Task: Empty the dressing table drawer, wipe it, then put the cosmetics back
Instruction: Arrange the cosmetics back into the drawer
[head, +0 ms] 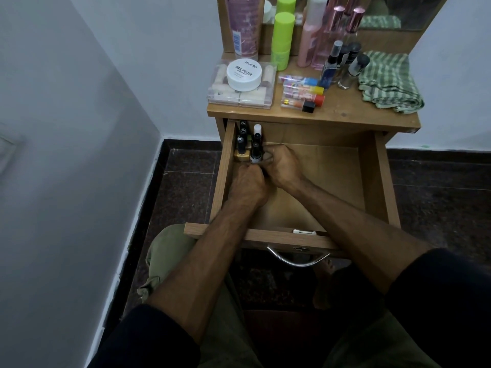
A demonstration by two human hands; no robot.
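Inside the pulled-out dressing table drawer (369, 181), a cluster of nail polish bottles (248, 144) stands upright, packed into the far left corner against the side wall, an arrangement that appears meant to leave the bare wooden floor of the drawer free for the rest of the cosmetics. The right hand (283, 166) reaches across to that corner, its fingers curled around a dark-capped bottle (255, 153) at the front of the group, seemingly seating it beside a gold-bodied bottle (241, 155). The left hand (248, 185) sits just in front, knuckles up and fingers clenched; whether it holds another small item cannot be told from this angle. Both forearms extend over the drawer front, wrists nearly touching, the person seated close with knees under the drawer. Judging by the mostly bare drawer and the stock left above, the restocking stage looks to be in its early part. On the tabletop (345, 112) wait a clear plastic case (240, 95) topped by a white nail polish remover tub (244, 74), a row of small coloured tubes (303, 92), a black cap (308, 106), green stick containers (283, 38), pink spray bottles (318, 33), a pink tube (243, 25) and several small dark-capped bottles (342, 65). A green checked cloth (390, 81) lies crumpled at the right, near the mirror (414, 11).
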